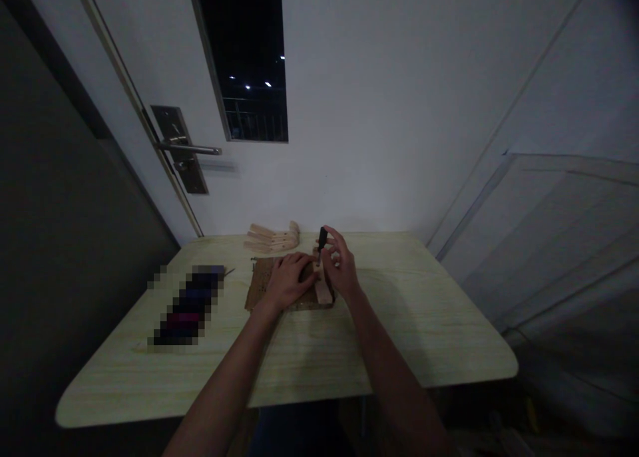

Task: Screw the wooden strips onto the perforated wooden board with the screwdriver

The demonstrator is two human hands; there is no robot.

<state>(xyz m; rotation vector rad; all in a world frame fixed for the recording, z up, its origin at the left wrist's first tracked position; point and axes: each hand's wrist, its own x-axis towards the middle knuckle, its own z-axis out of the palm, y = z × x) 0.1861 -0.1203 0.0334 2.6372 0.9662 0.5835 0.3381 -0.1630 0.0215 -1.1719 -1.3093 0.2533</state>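
My right hand [342, 264] grips a screwdriver [322, 237] with a black handle, held nearly upright. Its shaft points down at a pale wooden piece [323, 292], which lies lengthwise on a brown cardboard sheet [258, 283]. My left hand [289, 279] rests over the cardboard, its thumb and forefinger reaching the left side of the wooden piece and holding it there. The exact contact of the screwdriver tip is too small to make out. Tiny dark bits, perhaps screws, lie on the cardboard beside my left hand.
Several similar wooden pieces [272, 237] lie together at the back of the table [424, 337]. A pixelated dark object [192, 304] is at the left. Behind the table stands a white door with a metal handle [192, 149] and a window [249, 58].
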